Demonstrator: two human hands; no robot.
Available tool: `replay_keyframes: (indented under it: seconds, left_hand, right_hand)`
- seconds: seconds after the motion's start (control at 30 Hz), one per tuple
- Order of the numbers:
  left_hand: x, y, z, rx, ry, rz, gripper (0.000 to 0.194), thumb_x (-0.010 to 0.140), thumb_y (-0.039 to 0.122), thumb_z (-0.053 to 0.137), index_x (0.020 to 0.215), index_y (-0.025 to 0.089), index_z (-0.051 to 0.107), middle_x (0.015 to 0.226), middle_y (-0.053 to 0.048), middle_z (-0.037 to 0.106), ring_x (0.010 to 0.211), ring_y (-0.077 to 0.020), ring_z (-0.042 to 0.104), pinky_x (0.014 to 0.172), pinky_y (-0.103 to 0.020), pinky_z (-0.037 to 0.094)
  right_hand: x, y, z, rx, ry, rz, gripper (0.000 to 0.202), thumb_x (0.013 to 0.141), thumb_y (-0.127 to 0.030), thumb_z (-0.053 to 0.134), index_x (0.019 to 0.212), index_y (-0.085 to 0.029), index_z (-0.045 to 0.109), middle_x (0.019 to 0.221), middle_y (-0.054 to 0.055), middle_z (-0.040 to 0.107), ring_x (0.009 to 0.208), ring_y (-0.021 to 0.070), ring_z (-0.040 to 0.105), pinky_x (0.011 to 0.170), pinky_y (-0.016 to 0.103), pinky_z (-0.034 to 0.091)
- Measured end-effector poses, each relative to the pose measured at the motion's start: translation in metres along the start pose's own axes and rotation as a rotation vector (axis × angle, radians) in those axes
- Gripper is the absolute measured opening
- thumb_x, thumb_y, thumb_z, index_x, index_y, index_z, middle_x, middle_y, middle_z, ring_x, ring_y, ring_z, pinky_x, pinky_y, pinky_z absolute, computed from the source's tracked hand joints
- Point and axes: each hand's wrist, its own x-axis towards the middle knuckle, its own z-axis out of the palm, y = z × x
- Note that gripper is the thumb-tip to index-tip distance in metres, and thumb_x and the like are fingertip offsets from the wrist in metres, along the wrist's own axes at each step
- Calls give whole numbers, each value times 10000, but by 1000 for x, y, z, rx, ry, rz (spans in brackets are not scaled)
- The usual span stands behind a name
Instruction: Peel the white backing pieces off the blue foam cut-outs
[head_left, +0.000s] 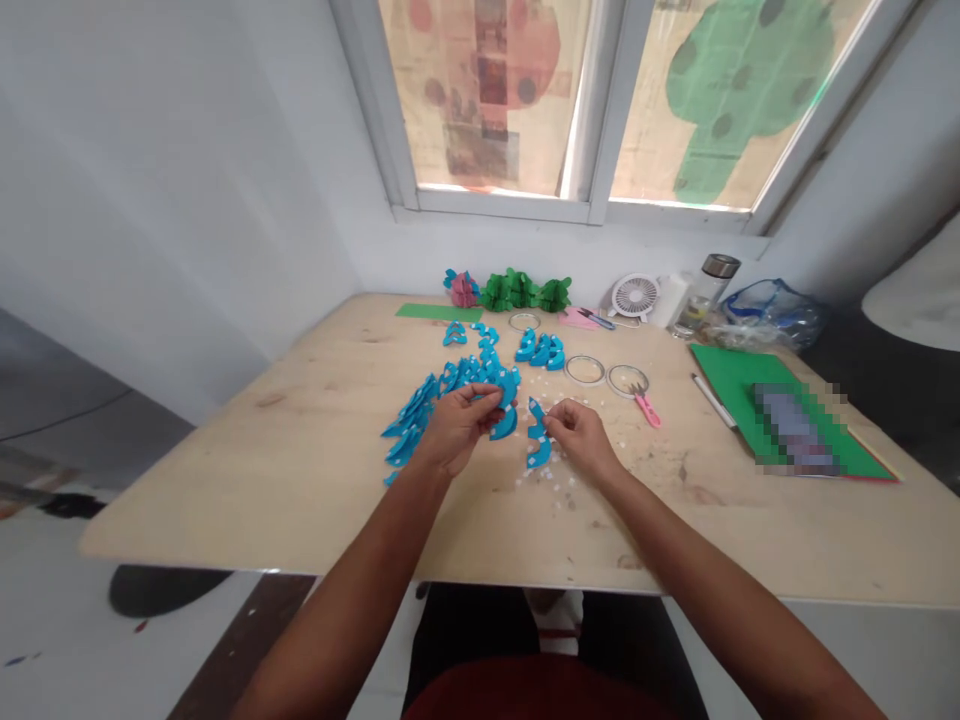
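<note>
My left hand [459, 428] pinches a stack of curved blue paper pieces [505, 410] above the middle of the table. To its right, my right hand [576, 432] grips a single wavy blue paper piece [537, 450] by its edge, with small white squares on it. The two held items are apart. A spread pile of similar blue pieces [411, 410] lies left of and behind my left hand. Farther back sit a small blue group [454, 334] and a row of blue pieces [540, 348]. Small white bits [559, 478] are scattered near my right hand.
On the wooden table [247, 490] are tape rolls [585, 371], pink scissors [646, 408], a white pen [714, 401] and a green board [750, 385]. Along the wall stand green paper shapes [520, 290], a pink one [464, 291], a small fan [635, 296] and a bottle [709, 290].
</note>
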Motion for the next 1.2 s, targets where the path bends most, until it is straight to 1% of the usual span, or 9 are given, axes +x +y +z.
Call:
replay_keyframes:
  seconds: [0.1, 0.2, 0.27, 0.33, 0.47, 0.57, 0.77, 1.07, 1.2]
  left_hand:
    - [8, -9, 19, 30, -27, -17, 268, 504, 253, 780, 692, 122, 640, 570, 19, 592, 508, -81, 533, 511, -200, 395]
    - [16, -24, 32, 75, -69, -58, 264, 505, 270, 776, 691, 124, 660, 571, 8, 600, 534, -96, 543, 535, -217, 408]
    - [20, -35, 37, 104, -119, -78, 265, 503, 290, 774, 681, 125, 668, 582, 1, 606, 534, -99, 535, 520, -218, 400]
    - [22, -45, 39, 138, -127, -73, 260, 521, 306, 763, 685, 124, 676, 583, 1, 607, 530, -95, 525, 521, -218, 402]
    - [21, -58, 39, 181, -75, -20, 227, 544, 309, 742, 657, 128, 663, 507, 24, 563, 463, -80, 475, 483, -212, 381]
    - [17, -59, 40, 196, -38, 23, 211, 546, 294, 735, 642, 130, 643, 485, 29, 545, 444, -78, 460, 453, -203, 360]
    - [12, -55, 44, 209, -13, 38, 251, 569, 281, 719, 757, 123, 668, 535, 12, 580, 460, -85, 469, 448, -203, 364]
    - [8, -50, 45, 243, -39, 56, 162, 573, 280, 692, 619, 137, 631, 482, 28, 542, 456, -81, 451, 465, -202, 357]
    - [7, -49, 46, 254, -38, 64, 155, 580, 279, 681, 583, 141, 611, 453, 36, 514, 440, -77, 427, 459, -202, 340]
  right_hand:
    - [6, 6, -12, 139, 84, 23, 182, 695, -330, 606, 635, -170, 542, 558, -20, 542, 515, 113, 491, 516, 233, 374]
    - [9, 13, -17, 233, 132, 33, 186, 677, -336, 629, 653, -169, 551, 563, -20, 554, 516, 115, 501, 515, 235, 382]
    - [9, 19, -17, 311, 157, 41, 191, 673, -339, 635, 651, -172, 544, 563, -21, 562, 510, 113, 503, 506, 232, 383]
    - [9, 24, -15, 369, 173, 36, 184, 676, -330, 636, 656, -174, 539, 570, -27, 565, 513, 108, 504, 509, 228, 382]
    - [7, 25, -13, 416, 161, 20, 178, 673, -323, 646, 656, -177, 546, 561, -37, 562, 506, 102, 499, 509, 222, 381]
    - [6, 22, -13, 435, 136, 25, 171, 675, -313, 651, 656, -174, 554, 562, -37, 563, 504, 97, 495, 507, 219, 376]
    - [6, 21, -13, 453, 123, 38, 169, 676, -315, 657, 659, -177, 560, 553, -36, 561, 501, 100, 488, 502, 221, 364]
    - [4, 21, -13, 465, 120, 26, 170, 684, -321, 656, 671, -178, 565, 563, -36, 560, 511, 97, 489, 506, 217, 373]
    - [3, 19, -14, 446, 138, 11, 189, 705, -360, 635, 763, -186, 585, 605, -24, 578, 551, 108, 510, 529, 224, 398]
